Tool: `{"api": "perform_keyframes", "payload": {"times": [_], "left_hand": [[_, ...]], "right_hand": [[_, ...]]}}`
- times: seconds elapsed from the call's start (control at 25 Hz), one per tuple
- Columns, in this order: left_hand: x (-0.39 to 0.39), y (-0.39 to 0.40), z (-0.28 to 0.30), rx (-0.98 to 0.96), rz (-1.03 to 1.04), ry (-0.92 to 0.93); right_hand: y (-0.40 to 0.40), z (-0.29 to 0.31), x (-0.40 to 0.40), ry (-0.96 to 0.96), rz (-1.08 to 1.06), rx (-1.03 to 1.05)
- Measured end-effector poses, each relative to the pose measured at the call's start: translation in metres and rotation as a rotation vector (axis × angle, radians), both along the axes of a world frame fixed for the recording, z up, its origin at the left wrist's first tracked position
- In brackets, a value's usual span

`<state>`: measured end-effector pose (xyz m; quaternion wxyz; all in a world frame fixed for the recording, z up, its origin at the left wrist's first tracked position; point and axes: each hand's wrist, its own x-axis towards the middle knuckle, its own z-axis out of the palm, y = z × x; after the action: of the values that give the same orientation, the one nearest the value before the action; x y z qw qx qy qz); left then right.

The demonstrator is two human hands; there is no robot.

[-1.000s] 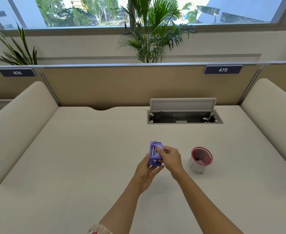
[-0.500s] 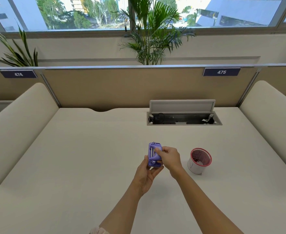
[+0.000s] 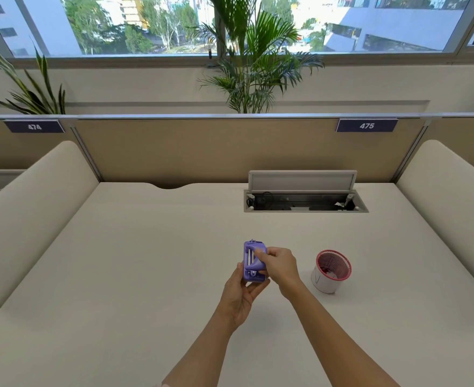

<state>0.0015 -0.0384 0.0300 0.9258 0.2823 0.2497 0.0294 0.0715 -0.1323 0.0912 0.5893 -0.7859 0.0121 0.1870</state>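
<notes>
A small purple plastic device (image 3: pixel 251 262) with two thin metal bars on its face is held above the middle of the white desk (image 3: pixel 135 263). My left hand (image 3: pixel 242 296) grips it from below, fingers curled round its lower end. My right hand (image 3: pixel 279 265) pinches its right side, thumb and fingertips on the face by the bars. The back of the device is hidden by my hands.
A white cup with a red rim (image 3: pixel 331 270) stands on the desk just right of my hands. An open cable tray (image 3: pixel 304 203) with a raised lid lies at the back. Cushioned side panels (image 3: pixel 31 208) flank the desk, and a tan partition (image 3: pixel 202 152) closes the far edge.
Both hands stay on the purple device. The device and hands have barely shifted; the view has tilted slightly.
</notes>
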Motion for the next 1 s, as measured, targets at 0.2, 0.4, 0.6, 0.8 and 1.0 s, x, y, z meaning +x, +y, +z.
{"api": "perform_keyframes", "payload": {"times": [0.2, 0.4, 0.6, 0.8, 1.0], "left_hand": [[0.001, 0.004, 0.007, -0.061, -0.04, -0.005], [-0.004, 0.009, 0.005, -0.058, -0.151, -0.109], [0.002, 0.004, 0.009, 0.319, -0.204, -0.111], [0.006, 0.001, 0.01, 0.404, -0.143, -0.101], [0.006, 0.0, 0.008, 0.441, -0.144, -0.078]], "right_hand": [[-0.001, 0.001, 0.0, 0.008, -0.022, -0.002], [0.002, 0.003, 0.002, -0.03, -0.05, -0.048], [0.003, 0.004, 0.004, -0.033, -0.035, -0.065], [0.006, 0.006, 0.005, -0.047, -0.023, -0.071], [0.003, 0.006, 0.006, -0.025, -0.033, -0.064]]}}
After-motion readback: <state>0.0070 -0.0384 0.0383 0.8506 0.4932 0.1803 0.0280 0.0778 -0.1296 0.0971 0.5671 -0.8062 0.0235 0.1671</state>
